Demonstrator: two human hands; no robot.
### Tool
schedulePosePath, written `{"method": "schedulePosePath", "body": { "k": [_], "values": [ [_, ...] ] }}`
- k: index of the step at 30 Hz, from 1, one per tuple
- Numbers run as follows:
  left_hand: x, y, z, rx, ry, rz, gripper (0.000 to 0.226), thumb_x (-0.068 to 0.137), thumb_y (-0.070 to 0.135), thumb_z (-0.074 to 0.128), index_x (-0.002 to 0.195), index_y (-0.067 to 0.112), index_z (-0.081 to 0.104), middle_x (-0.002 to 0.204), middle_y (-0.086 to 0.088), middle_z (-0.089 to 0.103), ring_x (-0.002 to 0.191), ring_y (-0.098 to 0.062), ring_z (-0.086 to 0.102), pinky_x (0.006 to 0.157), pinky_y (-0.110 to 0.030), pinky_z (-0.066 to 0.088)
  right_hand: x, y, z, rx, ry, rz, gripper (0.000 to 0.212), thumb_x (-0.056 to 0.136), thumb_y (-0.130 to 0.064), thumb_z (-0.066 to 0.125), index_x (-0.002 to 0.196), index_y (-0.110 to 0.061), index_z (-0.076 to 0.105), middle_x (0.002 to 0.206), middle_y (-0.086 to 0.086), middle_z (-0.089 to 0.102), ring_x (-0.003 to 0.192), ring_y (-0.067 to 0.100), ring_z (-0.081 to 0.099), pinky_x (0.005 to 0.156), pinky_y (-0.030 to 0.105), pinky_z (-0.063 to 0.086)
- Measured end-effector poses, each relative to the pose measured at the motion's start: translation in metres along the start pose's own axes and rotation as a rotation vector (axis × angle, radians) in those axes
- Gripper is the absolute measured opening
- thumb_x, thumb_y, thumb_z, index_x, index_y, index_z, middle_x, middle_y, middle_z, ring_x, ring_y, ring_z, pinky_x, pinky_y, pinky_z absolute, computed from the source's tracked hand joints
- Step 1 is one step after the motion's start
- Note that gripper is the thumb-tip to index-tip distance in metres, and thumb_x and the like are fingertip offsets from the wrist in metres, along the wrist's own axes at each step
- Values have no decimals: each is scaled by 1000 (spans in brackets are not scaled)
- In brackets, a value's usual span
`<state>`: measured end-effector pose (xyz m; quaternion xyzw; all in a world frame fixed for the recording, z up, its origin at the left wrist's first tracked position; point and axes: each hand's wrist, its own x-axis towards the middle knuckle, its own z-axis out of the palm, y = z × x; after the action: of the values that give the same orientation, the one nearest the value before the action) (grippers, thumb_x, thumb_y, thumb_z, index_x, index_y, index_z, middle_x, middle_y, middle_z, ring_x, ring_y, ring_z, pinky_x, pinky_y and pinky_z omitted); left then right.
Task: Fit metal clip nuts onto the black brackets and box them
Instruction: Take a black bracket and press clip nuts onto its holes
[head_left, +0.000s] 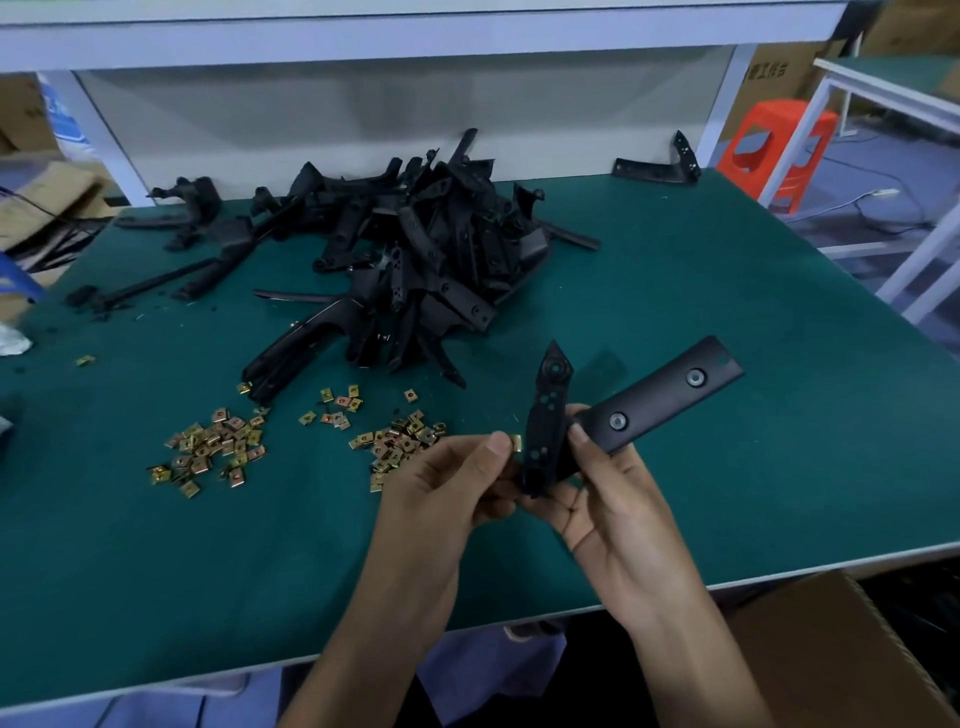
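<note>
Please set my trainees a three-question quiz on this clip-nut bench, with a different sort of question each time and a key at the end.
1. True or false: the right hand holds a black bracket.
2. What does the left hand pinch against that bracket? A. a clip nut B. a screwdriver C. a roll of tape
3. Fill in: the loose clip nuts lie on the ___ mat, nearer the person than the pile of brackets.

Key: 1 true; 2 A; 3 green.
</note>
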<state>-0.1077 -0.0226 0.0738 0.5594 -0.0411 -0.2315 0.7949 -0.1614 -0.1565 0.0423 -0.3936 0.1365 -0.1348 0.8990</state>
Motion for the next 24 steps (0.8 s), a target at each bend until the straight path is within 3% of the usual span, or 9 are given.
{"method": "schedulePosePath", "body": {
  "k": [8, 13, 20, 24],
  "values": [
    [0, -3, -2, 147, 2, 52, 15, 88, 19, 70, 75, 17, 78, 70, -5, 69, 64, -12, 62, 61, -22, 53, -1, 2, -1, -76, 13, -39, 18, 94, -26, 63, 110, -16, 64, 96, 13, 74, 79, 28, 74, 66, 39, 62],
    [0, -8, -10, 263, -130, 21, 14, 88, 17, 71, 76, 11, 75, 66, -4, 66, 62, -11, 58, 61, -21, 50, -2, 5, -5, -188, 27, -36, 26, 90, -26, 64, 112, -12, 60, 92, 10, 74, 75, 21, 72, 57, 32, 59],
    [9, -20, -20, 513, -118, 51, 23, 90, 21, 73, 70, 32, 75, 61, 9, 65, 57, -1, 53, 56, -15, 44, 1, 21, -14, -324, 93, -137, 24, 88, -29, 65, 109, -16, 63, 89, 3, 72, 75, 14, 67, 54, 26, 52],
    [17, -25, -25, 603, -168, 128, 19, 95, 26, 67, 78, 33, 76, 60, 12, 62, 56, 0, 51, 55, -15, 42, 5, 30, -18, -258, 136, -158, 20, 88, -29, 66, 105, -18, 64, 89, 6, 72, 71, 16, 68, 49, 25, 50]
  ]
}}
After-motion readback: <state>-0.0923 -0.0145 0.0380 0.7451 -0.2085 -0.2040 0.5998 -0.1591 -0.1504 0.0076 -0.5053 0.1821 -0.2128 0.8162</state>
